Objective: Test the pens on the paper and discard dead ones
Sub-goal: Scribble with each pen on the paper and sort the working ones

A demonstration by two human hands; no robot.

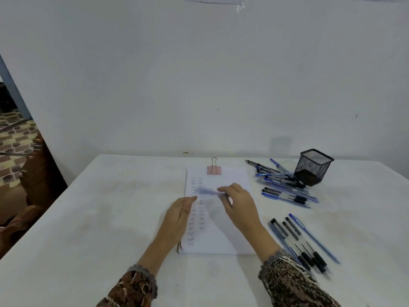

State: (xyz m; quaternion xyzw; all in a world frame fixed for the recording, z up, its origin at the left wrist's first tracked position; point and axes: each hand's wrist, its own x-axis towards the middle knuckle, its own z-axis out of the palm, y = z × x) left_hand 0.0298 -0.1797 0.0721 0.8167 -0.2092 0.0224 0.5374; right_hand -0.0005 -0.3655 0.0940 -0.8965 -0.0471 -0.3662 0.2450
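Testing ink, we pinch a blurred blue pen (204, 191) in our right hand (240, 202), grip clamped, over the paper (230, 176); our left hand (179, 216) lies flat, grip apart, on its edge. Next, we judge: tip to bare paper. Loose pens (283, 185) crowd a mesh cup (314, 167) on the worktop (110, 218), off the sheet.

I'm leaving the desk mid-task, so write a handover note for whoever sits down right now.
Left grip: open, resting on the left edge of the paper.
Right grip: pinching a blue pen, blurred, above the paper.
Pens: a pile lies beside the mesh cup at far right; a row lies right of the paper.
Done: two columns of test marks on the paper.
Left: test the held pen and the rest. I cannot tell which group is already tested.
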